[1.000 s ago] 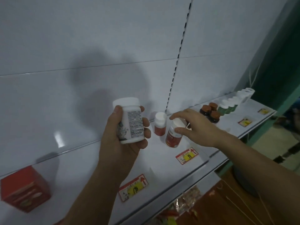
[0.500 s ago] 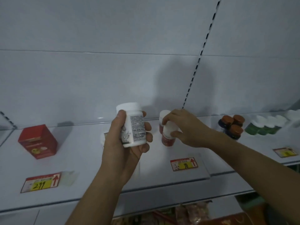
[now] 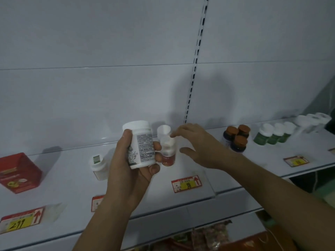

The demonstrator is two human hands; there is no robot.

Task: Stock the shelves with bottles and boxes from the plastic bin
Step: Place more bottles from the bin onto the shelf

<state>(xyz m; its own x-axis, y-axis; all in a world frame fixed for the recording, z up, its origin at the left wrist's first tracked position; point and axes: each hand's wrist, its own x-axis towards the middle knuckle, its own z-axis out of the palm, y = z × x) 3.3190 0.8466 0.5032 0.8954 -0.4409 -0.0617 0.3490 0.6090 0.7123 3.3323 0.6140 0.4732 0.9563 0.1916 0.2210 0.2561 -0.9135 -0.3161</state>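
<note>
**White bottle held up before the shelf**

The left hand wraps thumb and fingers around a white bottle with a printed label, lifted above the white shelf. The right hand hovers with fingers loosely spread and holds nothing, just beside two small red-labelled bottles standing farther back on the shelf.

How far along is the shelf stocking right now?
Done: a red box, brown-capped jars, green bottles and two red-labelled bottles stand on the shelf. In hand: the left hand grips a white bottle; the open right hand hovers by the red-labelled pair. Left: shelving that bottle; the bin is out of view.
</note>
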